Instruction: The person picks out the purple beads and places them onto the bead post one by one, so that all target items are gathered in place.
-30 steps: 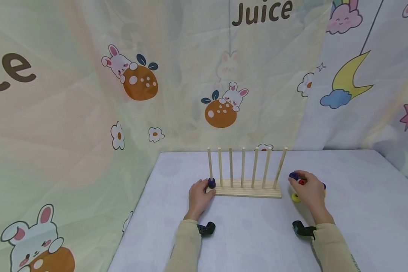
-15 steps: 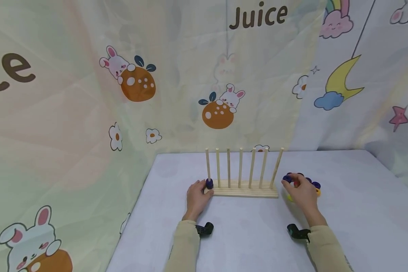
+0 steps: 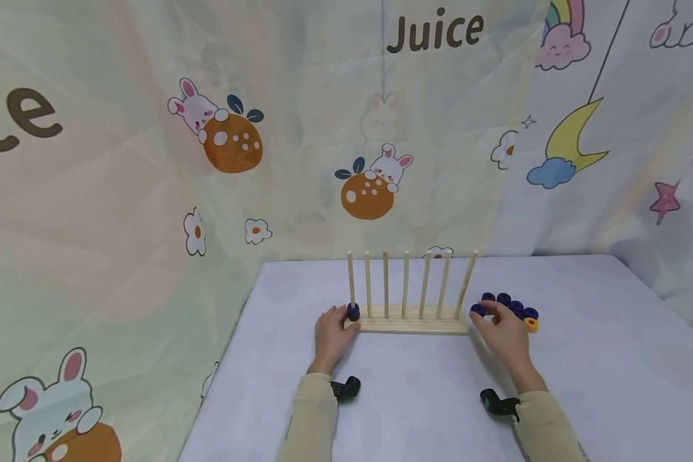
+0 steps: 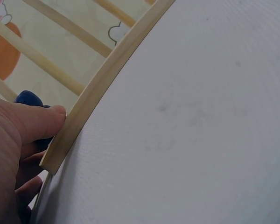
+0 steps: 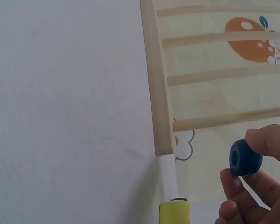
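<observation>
A wooden peg rack (image 3: 410,328) with a row of upright pegs stands on the table. My left hand (image 3: 330,337) grips the left end of its base, thumb (image 4: 46,120) against the front edge and fingers partly hidden behind. Dark blue beads (image 3: 353,312) sit low on the leftmost peg, beside that hand. To the right of the rack, my right hand (image 3: 505,337) pinches a dark blue bead (image 5: 246,158) between thumb and fingers, its hole showing in the right wrist view. The other pegs carry no beads.
Several dark blue beads (image 3: 504,299) and an orange-yellow one (image 3: 531,325) lie behind and beside my right hand. A yellow bead (image 5: 174,212) shows at the bottom of the right wrist view. A printed cloth (image 3: 300,128) hangs behind the white table (image 3: 416,398).
My right hand has moved left toward the rack with the blue bead, away from the loose beads, uncovering more of them. My left hand keeps its grip on the rack's end.
</observation>
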{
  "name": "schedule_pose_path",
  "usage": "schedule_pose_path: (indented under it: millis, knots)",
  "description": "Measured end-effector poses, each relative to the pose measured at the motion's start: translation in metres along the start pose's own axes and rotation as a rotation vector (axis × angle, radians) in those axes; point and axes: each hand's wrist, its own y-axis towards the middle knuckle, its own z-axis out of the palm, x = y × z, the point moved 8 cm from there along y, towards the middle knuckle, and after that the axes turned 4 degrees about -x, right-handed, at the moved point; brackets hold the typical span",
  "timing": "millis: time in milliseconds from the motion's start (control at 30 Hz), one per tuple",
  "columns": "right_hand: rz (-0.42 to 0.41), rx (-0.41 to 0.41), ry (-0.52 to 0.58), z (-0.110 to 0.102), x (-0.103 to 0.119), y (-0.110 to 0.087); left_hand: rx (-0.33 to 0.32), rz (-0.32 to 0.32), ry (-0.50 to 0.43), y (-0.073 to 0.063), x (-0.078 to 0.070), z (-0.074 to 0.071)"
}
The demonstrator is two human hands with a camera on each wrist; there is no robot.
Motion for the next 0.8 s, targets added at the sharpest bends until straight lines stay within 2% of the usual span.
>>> schedule_pose_path:
  millis: [167, 467, 800]
  knots:
    - [0.024, 0.001, 0.004, 0.005, 0.001, -0.006, -0.012, 0.017, -0.006, -0.001, -0.003, -0.003]
    - [0.035, 0.010, 0.030, 0.012, 0.013, -0.015, -0.004, 0.007, -0.006, 0.001, -0.003, -0.003]
    - [-0.016, -0.016, 0.082, 0.020, 0.017, -0.023, -0.001, 0.003, -0.018, -0.001, -0.004, -0.002]
